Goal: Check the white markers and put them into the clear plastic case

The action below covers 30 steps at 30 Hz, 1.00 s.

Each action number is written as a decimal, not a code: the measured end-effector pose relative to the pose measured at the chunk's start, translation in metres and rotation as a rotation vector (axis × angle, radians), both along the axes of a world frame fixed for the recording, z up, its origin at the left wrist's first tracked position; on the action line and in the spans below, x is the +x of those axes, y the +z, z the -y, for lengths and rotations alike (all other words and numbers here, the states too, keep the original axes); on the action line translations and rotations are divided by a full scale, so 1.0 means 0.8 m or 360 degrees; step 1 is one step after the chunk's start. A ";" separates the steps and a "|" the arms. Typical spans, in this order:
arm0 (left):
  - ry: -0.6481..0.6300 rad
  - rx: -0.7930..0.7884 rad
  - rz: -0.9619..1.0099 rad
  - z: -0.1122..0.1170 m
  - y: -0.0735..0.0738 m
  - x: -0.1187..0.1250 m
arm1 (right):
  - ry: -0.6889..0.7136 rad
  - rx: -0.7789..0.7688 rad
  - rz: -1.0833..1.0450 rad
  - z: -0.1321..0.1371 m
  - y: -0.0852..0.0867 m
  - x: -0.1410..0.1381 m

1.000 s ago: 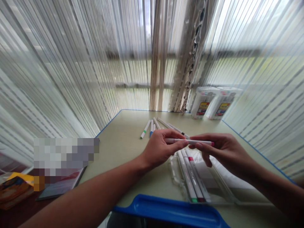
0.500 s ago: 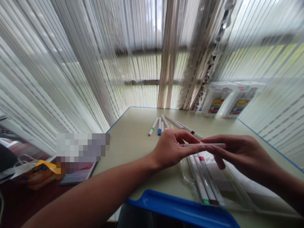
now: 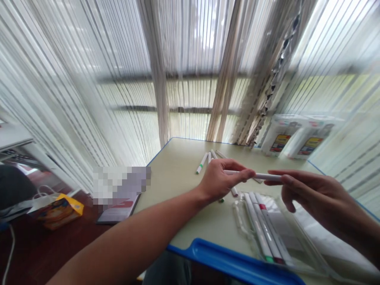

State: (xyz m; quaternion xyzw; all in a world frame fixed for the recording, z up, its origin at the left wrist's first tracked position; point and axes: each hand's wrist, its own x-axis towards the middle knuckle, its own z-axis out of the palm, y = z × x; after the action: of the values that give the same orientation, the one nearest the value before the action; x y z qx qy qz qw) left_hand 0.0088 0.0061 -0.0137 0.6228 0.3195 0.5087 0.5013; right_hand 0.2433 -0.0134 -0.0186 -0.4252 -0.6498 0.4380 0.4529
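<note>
The left hand (image 3: pixel 218 181) and right hand (image 3: pixel 317 194) are pinching a white marker (image 3: pixel 267 177) between them above a pale, blue-edged desk (image 3: pixel 181 158) standing before string curtains (image 3: pixel 127 43), with a clear marker case (image 3: pixel 297 244) lying nearby and the left hand partly hiding loose markers (image 3: pixel 202 162)

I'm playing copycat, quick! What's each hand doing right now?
Left hand: closed, pinching a slim white cylindrical marker.
Right hand: closed, pinching the same marker nearer its other end.

In front of me, daylight filters through striped sheer curtains (image 3: pixel 127 43) beyond my pale, blue-edged tabletop (image 3: pixel 178 158); dark reddish floor (image 3: pixel 35 249) shows to my left.
</note>
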 end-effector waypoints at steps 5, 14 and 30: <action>0.0031 -0.0118 0.0176 -0.007 0.002 -0.003 | -0.0077 0.0013 -0.0139 -0.004 0.002 -0.003; 0.0159 -0.0012 0.0053 -0.007 0.000 -0.006 | -0.0073 0.0008 0.0023 -0.002 0.016 -0.019; -0.0234 0.0084 0.0033 0.015 0.012 -0.002 | 0.0046 0.0047 0.0415 -0.001 0.007 -0.018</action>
State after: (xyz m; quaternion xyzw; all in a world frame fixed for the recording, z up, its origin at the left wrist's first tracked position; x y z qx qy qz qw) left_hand 0.0071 -0.0058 -0.0040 0.6524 0.2542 0.4851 0.5239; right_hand 0.2287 -0.0128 -0.0130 -0.4625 -0.7155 0.3759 0.3644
